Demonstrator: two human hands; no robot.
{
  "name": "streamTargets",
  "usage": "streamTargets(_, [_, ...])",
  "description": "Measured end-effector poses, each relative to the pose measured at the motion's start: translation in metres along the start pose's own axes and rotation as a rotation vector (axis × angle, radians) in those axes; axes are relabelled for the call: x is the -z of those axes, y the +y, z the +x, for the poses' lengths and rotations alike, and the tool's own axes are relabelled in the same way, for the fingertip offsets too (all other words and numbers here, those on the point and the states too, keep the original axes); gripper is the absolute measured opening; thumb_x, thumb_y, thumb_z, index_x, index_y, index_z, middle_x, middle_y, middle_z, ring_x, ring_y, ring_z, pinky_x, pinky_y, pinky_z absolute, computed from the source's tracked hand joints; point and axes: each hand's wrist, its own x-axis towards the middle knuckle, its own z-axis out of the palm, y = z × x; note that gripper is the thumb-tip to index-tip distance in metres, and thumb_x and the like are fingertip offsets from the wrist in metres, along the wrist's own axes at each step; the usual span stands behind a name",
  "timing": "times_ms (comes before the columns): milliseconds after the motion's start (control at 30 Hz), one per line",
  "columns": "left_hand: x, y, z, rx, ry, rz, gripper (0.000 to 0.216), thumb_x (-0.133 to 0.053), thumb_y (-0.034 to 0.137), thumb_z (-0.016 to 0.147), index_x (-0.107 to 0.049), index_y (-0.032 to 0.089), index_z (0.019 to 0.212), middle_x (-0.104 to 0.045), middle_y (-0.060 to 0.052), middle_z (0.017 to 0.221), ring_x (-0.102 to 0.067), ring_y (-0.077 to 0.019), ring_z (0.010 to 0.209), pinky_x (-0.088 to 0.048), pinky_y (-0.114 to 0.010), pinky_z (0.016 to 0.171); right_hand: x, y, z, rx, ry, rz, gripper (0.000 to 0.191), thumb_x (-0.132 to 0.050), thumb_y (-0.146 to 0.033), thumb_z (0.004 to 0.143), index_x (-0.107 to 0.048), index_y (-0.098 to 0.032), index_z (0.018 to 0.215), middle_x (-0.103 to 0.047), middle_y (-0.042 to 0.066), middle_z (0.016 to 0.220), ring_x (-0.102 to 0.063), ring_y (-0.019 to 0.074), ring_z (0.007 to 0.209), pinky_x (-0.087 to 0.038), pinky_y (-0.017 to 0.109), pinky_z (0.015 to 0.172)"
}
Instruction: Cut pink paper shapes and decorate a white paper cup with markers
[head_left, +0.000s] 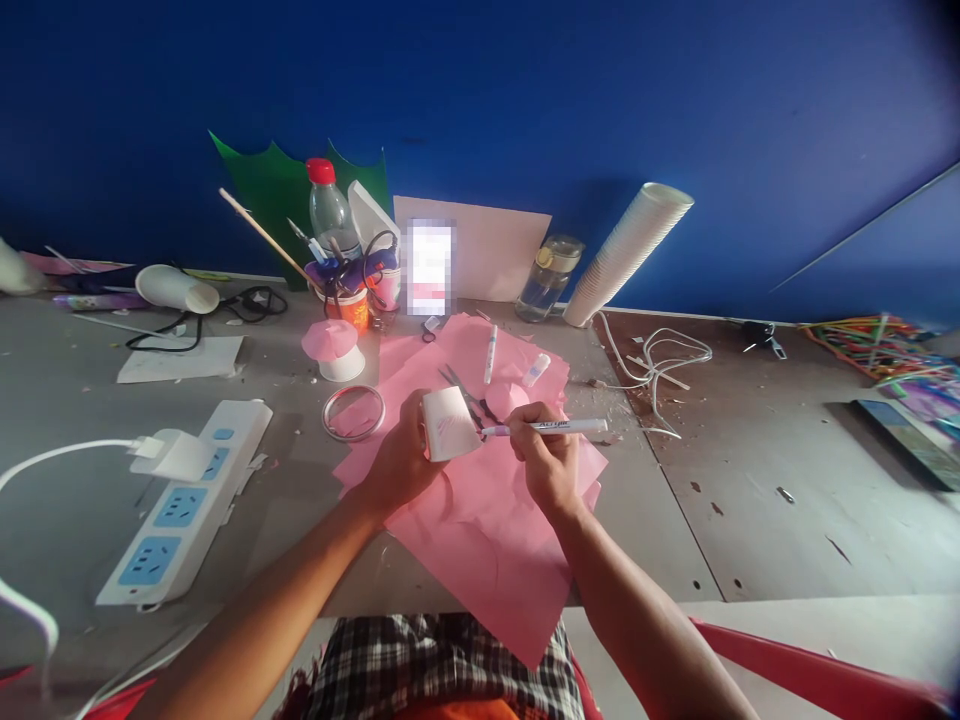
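My left hand (pixel 401 455) is wrapped round a white paper cup (pixel 450 424), held tilted on its side above the pink paper sheets (pixel 480 520). Faint pink strokes mark the cup's side. Between the fingers of my right hand (pixel 551 455) is a white acrylic marker (pixel 574 426), its tip pointing left, close to the cup's edge. Whether the tip touches the cup I cannot tell. Scissors (pixel 454 378), partly hidden behind the cup, lie on the paper with another marker (pixel 491 355), a small white bottle (pixel 536 370) and a rounded pink paper piece (pixel 510 400).
A pink-topped white cup (pixel 341 365) and a roll of tape (pixel 352 412) sit left of the paper. Further left lies a power strip (pixel 187 500). Behind stand a pen-filled cup (pixel 349 305), a lit phone (pixel 430 265), a water bottle (pixel 547 280) and a leaning stack of cups (pixel 630 250).
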Motion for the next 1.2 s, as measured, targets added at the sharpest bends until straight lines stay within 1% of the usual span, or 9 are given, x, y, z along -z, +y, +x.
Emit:
streamTargets(200, [-0.0017,-0.0024,-0.0004,0.018,0.005,-0.024,0.062,-0.068,0.03,0.07,-0.035,0.023,0.123,-0.059,-0.009,0.109,-0.064,-0.0198,0.084,-0.05,-0.027,0.062,-0.0006,-0.0022,-0.0006,0.01,-0.041,-0.021,0.011,-0.052,-0.022,0.076,-0.054,-0.019,0.067,-0.039,-0.006,0.052,-0.032,0.0079,0.047,-0.027,0.023,0.046])
streamTargets(367, [-0.0014,-0.0016,-0.0007,0.033,-0.006,-0.049,0.064,-0.069,0.029,0.069,-0.035,0.023,0.124,-0.06,-0.009,0.108,-0.064,-0.0203,0.085,-0.05,-0.028,0.062,0.0016,-0.0019,-0.0018,0.013,-0.081,-0.023,0.01,-0.052,-0.02,0.077,-0.054,-0.019,0.066,-0.04,-0.005,0.053,-0.032,0.0082,0.049,-0.027,0.023,0.047])
streamTargets(500, [-0.0011,-0.0019,-0.0004,0.026,-0.012,-0.046,0.063,-0.069,0.028,0.07,-0.035,0.023,0.123,-0.059,-0.008,0.107,-0.064,-0.0204,0.086,-0.051,-0.029,0.064,0.0035,-0.001,-0.0015,-0.002,-0.13,0.019,0.011,-0.053,-0.02,0.077,-0.054,-0.019,0.065,-0.041,-0.005,0.053,-0.032,0.0081,0.049,-0.026,0.024,0.047])
streamTargets(567, [-0.0012,-0.0028,-0.0001,0.018,-0.006,-0.043,0.064,-0.069,0.028,0.07,-0.034,0.024,0.124,-0.058,-0.008,0.109,-0.063,-0.0206,0.088,-0.051,-0.029,0.066,0.0037,0.0001,-0.0003,-0.014,-0.105,0.069,0.011,-0.053,-0.02,0.076,-0.055,-0.019,0.065,-0.04,-0.006,0.053,-0.031,0.0077,0.047,-0.025,0.023,0.046])
streamTargets(633, [-0.0011,-0.0034,0.0,0.015,-0.003,-0.039,0.065,-0.068,0.027,0.07,-0.033,0.024,0.125,-0.058,-0.009,0.11,-0.063,-0.021,0.09,-0.051,-0.03,0.068,0.0032,0.0011,0.0016,-0.014,-0.045,0.123,0.011,-0.053,-0.02,0.077,-0.055,-0.019,0.066,-0.039,-0.006,0.051,-0.03,0.0074,0.046,-0.024,0.024,0.045])
streamTargets(767, [-0.0004,-0.0025,-0.0007,0.025,-0.014,-0.027,0.061,-0.067,0.028,0.07,-0.035,0.024,0.122,-0.059,-0.008,0.107,-0.063,-0.0206,0.087,-0.051,-0.029,0.063,0.0012,0.0018,0.0044,-0.01,0.038,0.159,0.011,-0.053,-0.022,0.077,-0.055,-0.019,0.066,-0.038,-0.007,0.049,-0.031,0.0076,0.044,-0.024,0.024,0.045])
streamTargets(867, [-0.0004,-0.0012,-0.0015,0.022,-0.009,-0.012,0.058,-0.066,0.028,0.071,-0.037,0.024,0.121,-0.059,-0.007,0.106,-0.063,-0.0196,0.084,-0.049,-0.027,0.06,-0.0001,0.0032,0.0037,-0.03,0.026,0.162,0.011,-0.053,-0.024,0.078,-0.055,-0.019,0.068,-0.039,-0.006,0.05,-0.032,0.0076,0.044,-0.025,0.024,0.045])
streamTargets(1033, [-0.0017,-0.0022,-0.0017,0.004,-0.007,-0.006,0.066,-0.068,0.029,0.071,-0.033,0.023,0.126,-0.061,-0.009,0.107,-0.064,-0.0208,0.085,-0.05,-0.028,0.063,-0.0006,0.0064,0.0004,-0.047,-0.012,0.151,0.009,-0.055,-0.021,0.077,-0.057,-0.019,0.068,-0.04,-0.006,0.05,-0.032,0.0073,0.045,-0.024,0.023,0.044])
streamTargets(1200, [-0.0017,-0.0035,-0.0015,0.016,-0.015,0.007,0.069,-0.07,0.033,0.069,-0.032,0.024,0.127,-0.061,-0.009,0.108,-0.065,-0.0217,0.085,-0.051,-0.03,0.064,-0.0011,0.0055,-0.0009,-0.028,-0.023,0.079,0.01,-0.054,-0.02,0.077,-0.057,-0.019,0.067,-0.042,-0.005,0.053,-0.032,0.0073,0.047,-0.024,0.023,0.045])
